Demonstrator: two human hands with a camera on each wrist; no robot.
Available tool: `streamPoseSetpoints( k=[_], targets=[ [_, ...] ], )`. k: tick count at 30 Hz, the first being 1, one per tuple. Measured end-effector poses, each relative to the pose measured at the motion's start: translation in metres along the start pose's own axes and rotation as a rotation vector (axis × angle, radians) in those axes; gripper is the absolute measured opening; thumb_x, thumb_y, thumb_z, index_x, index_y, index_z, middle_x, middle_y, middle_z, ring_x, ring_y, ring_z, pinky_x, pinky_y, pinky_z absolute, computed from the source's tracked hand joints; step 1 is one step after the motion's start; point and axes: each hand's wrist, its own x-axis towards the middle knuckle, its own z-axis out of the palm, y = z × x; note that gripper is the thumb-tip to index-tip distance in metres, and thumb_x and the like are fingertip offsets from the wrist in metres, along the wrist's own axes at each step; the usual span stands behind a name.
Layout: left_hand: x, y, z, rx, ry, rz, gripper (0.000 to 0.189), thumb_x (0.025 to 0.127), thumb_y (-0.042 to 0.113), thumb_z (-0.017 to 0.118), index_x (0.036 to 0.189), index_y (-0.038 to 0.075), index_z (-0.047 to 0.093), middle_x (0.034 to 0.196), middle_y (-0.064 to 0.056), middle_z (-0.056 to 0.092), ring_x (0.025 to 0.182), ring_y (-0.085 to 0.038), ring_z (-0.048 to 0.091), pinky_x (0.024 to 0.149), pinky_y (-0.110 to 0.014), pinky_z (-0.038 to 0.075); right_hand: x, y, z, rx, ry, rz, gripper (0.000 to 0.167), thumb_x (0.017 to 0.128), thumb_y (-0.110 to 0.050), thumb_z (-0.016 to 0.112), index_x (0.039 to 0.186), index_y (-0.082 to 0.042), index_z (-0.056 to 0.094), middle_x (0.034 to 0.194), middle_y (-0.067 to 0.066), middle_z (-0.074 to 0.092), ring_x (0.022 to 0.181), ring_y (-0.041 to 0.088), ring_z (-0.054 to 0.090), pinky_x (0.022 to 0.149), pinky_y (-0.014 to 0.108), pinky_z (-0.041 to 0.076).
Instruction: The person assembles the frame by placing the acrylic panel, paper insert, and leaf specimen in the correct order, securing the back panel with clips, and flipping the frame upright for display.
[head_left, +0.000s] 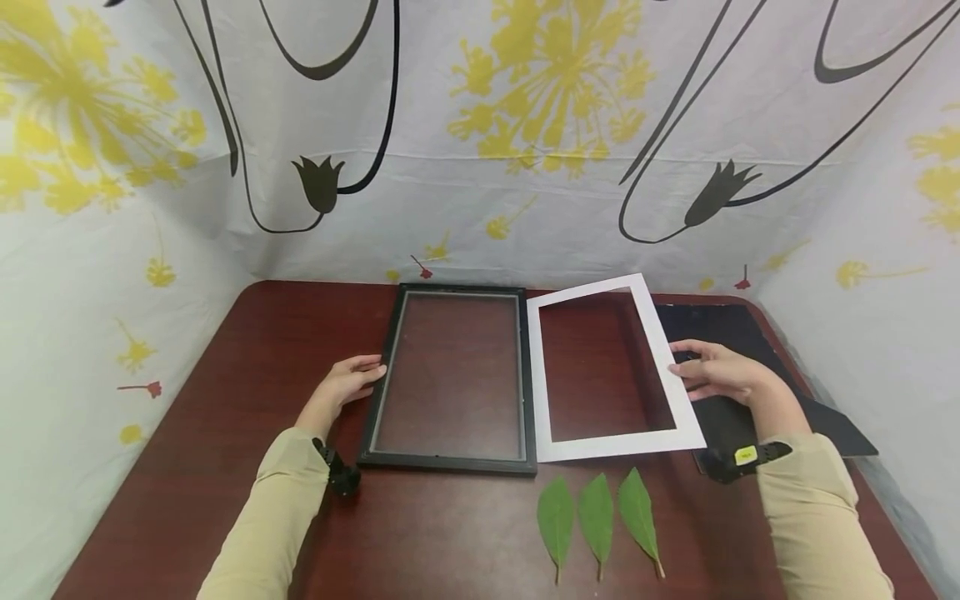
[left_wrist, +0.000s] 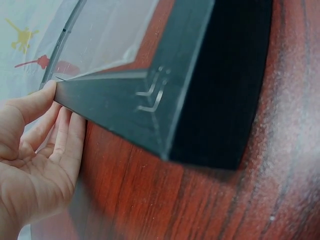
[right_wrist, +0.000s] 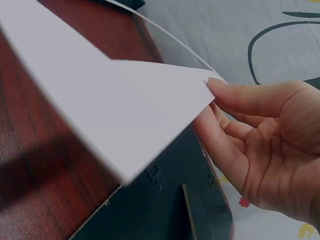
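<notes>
My left hand pinches the left side of a black picture frame with a clear pane in it. In the left wrist view, the thumb lies on the frame's edge and the fingers are beneath. A white picture mat, cut with a rectangular window, is held at its right border by my right hand. Thumb above and fingers below pinch this mat in the right wrist view, where it is raised off the table and tilted. Its left edge is close beside the frame's right side.
Three green leaves lie in a row on the dark red table, below the mat. A black backing board with a stand lies at the right, partly under my right hand. Patterned white cloth rises around the table.
</notes>
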Motion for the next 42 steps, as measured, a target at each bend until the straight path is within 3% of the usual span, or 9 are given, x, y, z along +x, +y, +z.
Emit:
streamPoseSetpoints(
  k=[13, 20, 42],
  targets=[
    [0.001, 0.0, 0.0, -0.008, 0.008, -0.008, 0.055, 0.093, 0.02, 0.053, 0.142, 0.008, 0.031, 0.146, -0.016, 0.031, 0.133, -0.03, 0.034, 0.108, -0.04, 0.037, -0.015, -0.004, -0.011, 0.01, 0.07, -0.04, 0.066, 0.092, -0.014, 0.054, 0.138, 0.007, 0.011, 0.087, -0.011, 0.064, 0.083, 0.007, 0.065, 0.071, 0.031, 0.058],
    [0.004, 0.0, 0.0, -0.037, 0.002, -0.007, 0.054, 0.093, 0.018, 0.052, 0.142, 0.005, 0.031, 0.146, -0.017, 0.031, 0.133, -0.03, 0.033, 0.109, -0.041, 0.036, -0.019, -0.008, -0.013, 0.062, 0.054, -0.088, 0.045, 0.092, -0.008, 0.052, 0.129, -0.007, 0.027, 0.089, -0.011, 0.065, 0.084, 0.007, 0.065, 0.071, 0.03, 0.058],
    [0.006, -0.002, 0.0, -0.059, 0.007, -0.012, 0.054, 0.093, 0.018, 0.053, 0.141, 0.006, 0.033, 0.146, -0.017, 0.031, 0.133, -0.03, 0.034, 0.109, -0.041, 0.036, 0.01, -0.022, 0.014, 0.085, -0.006, -0.094, 0.056, 0.093, -0.009, 0.05, 0.136, 0.004, 0.017, 0.086, -0.013, 0.068, 0.081, 0.006, 0.065, 0.07, 0.031, 0.058]
  ],
)
